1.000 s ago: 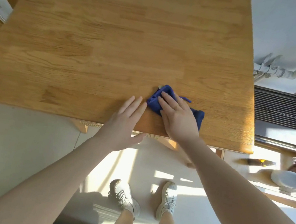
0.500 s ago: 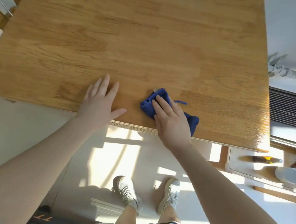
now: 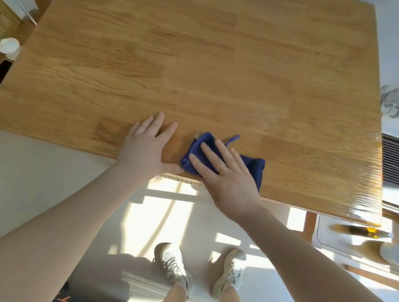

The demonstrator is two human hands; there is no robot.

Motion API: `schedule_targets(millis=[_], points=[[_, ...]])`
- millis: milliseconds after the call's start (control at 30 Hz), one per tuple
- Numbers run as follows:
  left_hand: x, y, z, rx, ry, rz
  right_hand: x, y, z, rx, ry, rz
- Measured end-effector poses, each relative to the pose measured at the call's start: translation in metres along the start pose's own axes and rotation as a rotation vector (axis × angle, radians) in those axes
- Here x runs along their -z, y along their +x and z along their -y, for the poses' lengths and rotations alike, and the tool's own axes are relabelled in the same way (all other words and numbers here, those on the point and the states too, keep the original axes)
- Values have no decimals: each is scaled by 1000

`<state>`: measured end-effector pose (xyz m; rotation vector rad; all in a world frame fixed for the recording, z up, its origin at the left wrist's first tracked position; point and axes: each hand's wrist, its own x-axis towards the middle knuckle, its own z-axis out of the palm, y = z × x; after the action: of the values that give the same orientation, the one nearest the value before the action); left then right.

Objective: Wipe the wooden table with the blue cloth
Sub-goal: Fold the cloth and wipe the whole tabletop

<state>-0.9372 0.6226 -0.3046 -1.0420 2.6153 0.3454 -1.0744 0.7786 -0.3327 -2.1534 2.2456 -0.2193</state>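
Item: crumpled blue cloth, near edge of square wooden table. My right hand presses it, fingers flat and spread; left hand open, empty, bracing beside. I advise even pressure, overlapping strokes.

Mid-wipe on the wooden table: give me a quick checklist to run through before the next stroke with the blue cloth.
1. Right hand flat on the blue cloth: ok, palm and fingers press it down.
2. Cloth fully on the wooden table: ok, though it lies close to the near edge.
3. Left hand bracing on bare wood: ok, flat beside the cloth, thumb about touching it.
4. Path for a stroke away from the near edge: ok, no objects on the tabletop.
5. Cloth spread out: not ok, it is bunched, with a loose tip sticking out.
6. Surface already clean: cannot tell.
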Motion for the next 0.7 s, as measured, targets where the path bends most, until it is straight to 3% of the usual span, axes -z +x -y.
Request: schedule_targets(millis=[100,167,267,333,567,700], points=[[-3,1,-1,-7,-13,-31,0,17,-14,22,74,37],[-4,2,2,-15,-38,-38,1,43,-27,-93,135,54],[-7,0,4,-20,-45,-54,-2,84,-37,-318,41,36],[-9,-1,4,-28,-40,-63,0,95,-35,-345,-27,49],[-9,-1,4,-19,-81,-56,2,25,-4,12,132,107],[-9,0,4,-17,-104,-50,-5,36,-14,84,185,95]])
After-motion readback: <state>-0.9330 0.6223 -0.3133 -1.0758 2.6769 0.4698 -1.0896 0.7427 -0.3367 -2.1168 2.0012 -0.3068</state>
